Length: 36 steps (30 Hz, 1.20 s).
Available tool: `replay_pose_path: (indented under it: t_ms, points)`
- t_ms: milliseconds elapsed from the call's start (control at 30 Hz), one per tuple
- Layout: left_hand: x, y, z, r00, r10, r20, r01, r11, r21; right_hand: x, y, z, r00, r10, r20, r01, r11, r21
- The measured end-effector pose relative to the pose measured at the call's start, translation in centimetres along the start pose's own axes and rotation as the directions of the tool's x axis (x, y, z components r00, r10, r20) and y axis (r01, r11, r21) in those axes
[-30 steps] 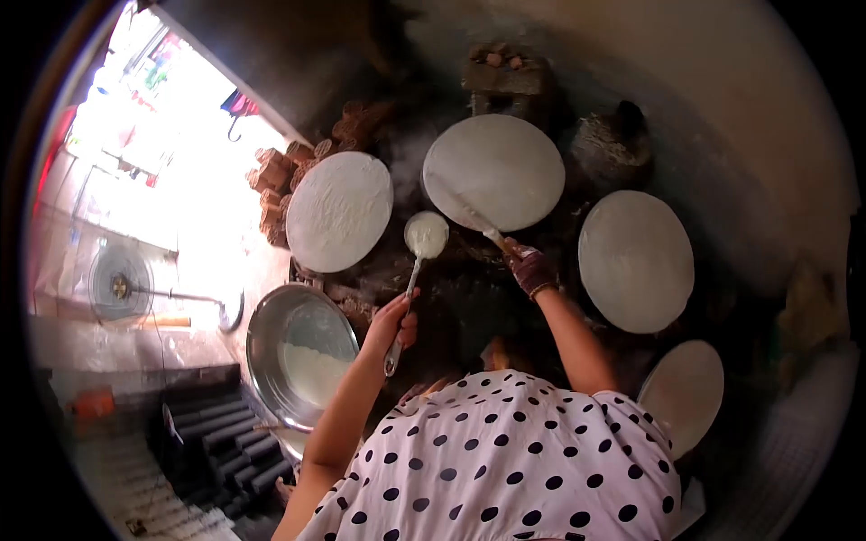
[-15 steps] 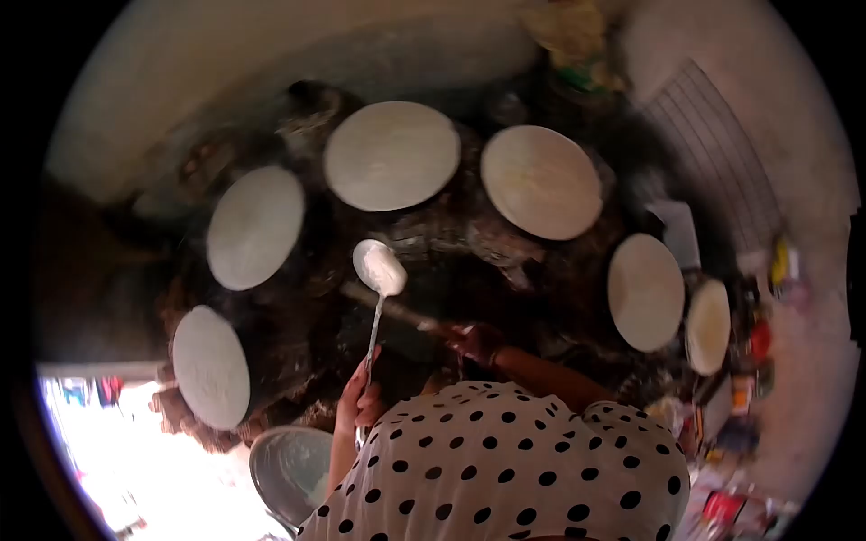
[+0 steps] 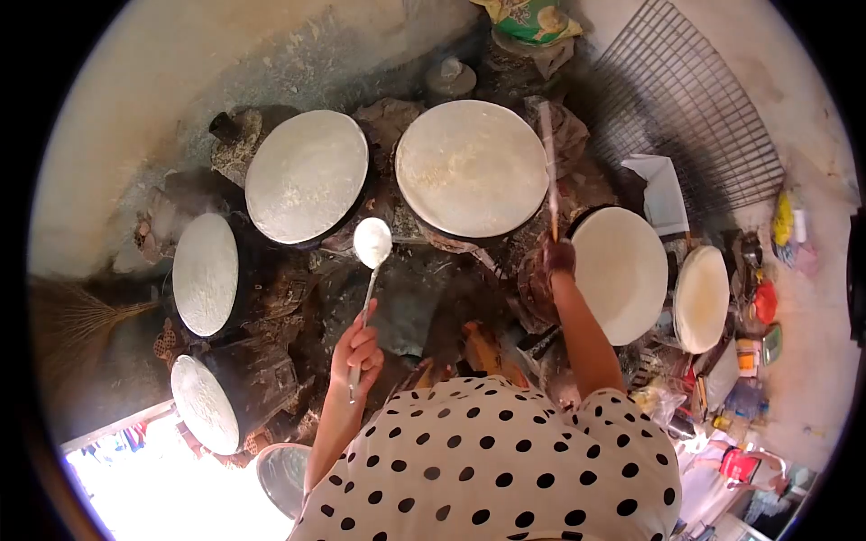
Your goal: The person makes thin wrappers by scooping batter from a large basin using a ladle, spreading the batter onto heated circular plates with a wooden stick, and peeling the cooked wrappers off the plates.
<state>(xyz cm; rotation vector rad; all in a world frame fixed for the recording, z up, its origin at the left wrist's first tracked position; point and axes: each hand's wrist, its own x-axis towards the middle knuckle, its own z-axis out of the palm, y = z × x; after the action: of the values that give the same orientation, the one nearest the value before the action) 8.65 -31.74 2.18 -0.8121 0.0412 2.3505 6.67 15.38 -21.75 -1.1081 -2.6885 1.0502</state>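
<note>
My left hand [image 3: 355, 356] is wrapped round the handle of a ladle [image 3: 373, 243], whose bowl holds thick white batter. The ladle is near the gap between two large round griddles. My right hand [image 3: 557, 260], in what looks like a dark glove, grips a long thin wooden stick [image 3: 548, 153]; its far part is coated pale. That stick points away from me, along the right edge of the far middle griddle [image 3: 471, 169]. Pale layers cover this griddle and the one to its left [image 3: 307, 178]. Just right of my right hand is another pale-topped round [image 3: 621, 275].
More pale discs [image 3: 206, 275] curve round on the left. At right stand a round pale stack [image 3: 702, 299], a white box [image 3: 658, 194] and a wire rack [image 3: 690, 108]. A metal bowl [image 3: 284, 478] is low left; a straw broom [image 3: 86, 316] lies far left.
The view has swung rightward. My right hand has moved forward and right, and its stick now points away beside the far griddle. My left hand still holds the batter-filled ladle.
</note>
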Motion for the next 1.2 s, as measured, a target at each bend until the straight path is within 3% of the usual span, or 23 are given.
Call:
replay_pose_path:
  t_ms: [33,67,100,133,167,200,233,300,333,400,467,500,533,600,667,767,933,1000,1067,1133,1200]
  points:
    - [0.3,-0.5,-0.5,0.994,0.086,0.06,-0.094,0.987,0.13,3.5,1.3,0.8,0.997,0.08,0.015,-0.082,0.977,0.195]
    - [-0.2,-1.5,-0.2,0.994,0.094,0.049,-0.1,0.986,0.132,4.9,-1.0,-1.2,0.972,0.213,0.096,-0.233,0.908,0.348]
    - [-1.2,-2.8,0.7,0.961,0.274,0.035,-0.251,0.815,0.522,5.5,-2.9,-2.4,0.937,0.212,0.278,-0.349,0.627,0.696]
    - [-1.9,-3.7,1.2,0.897,0.433,0.091,-0.315,0.481,0.818,5.9,-5.4,-4.0,0.92,0.235,0.313,-0.39,0.478,0.787]
    - [-2.2,-4.0,1.0,0.868,0.477,0.143,-0.341,0.36,0.868,5.4,-6.8,-5.4,0.854,0.244,0.46,-0.514,0.255,0.819]
    - [-2.0,-4.3,1.1,0.855,0.503,0.129,-0.346,0.366,0.864,4.8,-6.0,-4.8,0.804,0.224,0.551,-0.592,0.23,0.772]
    - [-1.6,-4.6,1.4,0.864,0.502,0.039,-0.328,0.502,0.8,4.0,-5.2,-4.3,0.746,0.2,0.635,-0.666,0.211,0.715]
    - [-0.7,-4.4,1.5,0.895,0.445,-0.035,-0.346,0.741,0.575,-0.1,-4.8,-2.4,0.745,0.201,0.636,-0.659,0.367,0.656]
    - [-0.3,-4.3,1.0,0.882,0.471,-0.035,-0.372,0.738,0.563,-2.3,-5.6,-0.9,0.769,0.223,0.599,-0.63,0.419,0.653]
    - [0.0,-4.3,-0.3,0.922,0.368,-0.124,-0.324,0.905,0.274,-6.7,-10.6,-0.1,0.818,0.257,0.515,-0.555,0.591,0.586]
    - [-0.3,-4.2,-1.1,0.909,0.397,-0.129,-0.353,0.896,0.269,-7.2,-11.7,3.1,0.839,0.222,0.496,-0.504,0.659,0.558]
    - [-0.7,-4.3,-1.2,0.904,0.402,-0.146,-0.343,0.886,0.313,-5.8,-9.0,7.7,0.845,0.336,0.415,-0.501,0.769,0.397]
    - [-1.3,-4.2,-1.4,0.896,0.411,-0.166,-0.335,0.873,0.354,-5.7,-9.6,8.2,0.846,0.299,0.442,-0.481,0.784,0.391]
    - [-1.6,-3.9,-2.3,0.872,0.45,-0.189,-0.345,0.842,0.414,-5.6,-11.8,9.6,0.79,0.339,0.51,-0.537,0.783,0.312]
    - [-2.1,-3.9,-2.0,0.826,0.508,-0.243,-0.366,0.813,0.453,-5.7,-14.4,12.5,0.745,0.259,0.614,-0.514,0.81,0.282]
    - [-3.1,-4.8,-2.0,0.795,0.579,-0.179,-0.525,0.806,0.276,-4.3,-19.1,18.0,0.696,0.137,0.705,-0.435,0.862,0.261]
    - [-2.9,-3.2,-2.3,0.788,0.593,-0.165,-0.574,0.805,0.152,2.5,-31.0,24.4,0.766,0.107,0.634,-0.282,0.942,0.182]
    - [-4.0,-2.5,-2.8,0.797,0.589,-0.13,-0.582,0.808,0.089,4.0,-35.4,23.7,0.741,0.106,0.664,-0.387,0.875,0.292]
    - [-4.9,-1.5,-3.3,0.814,0.573,-0.094,-0.573,0.819,0.023,3.6,-37.7,19.8,0.634,-0.007,0.773,-0.569,0.673,0.473]
    - [-5.8,-0.4,-3.6,0.824,0.566,0.033,-0.548,0.81,-0.207,4.4,-36.3,19.7,0.712,-0.155,0.685,-0.445,0.656,0.61]
    - [-7.1,-1.3,-2.3,0.796,0.604,0.048,-0.59,0.791,-0.163,4.6,-33.7,17.1,0.694,-0.214,0.687,-0.432,0.639,0.636]
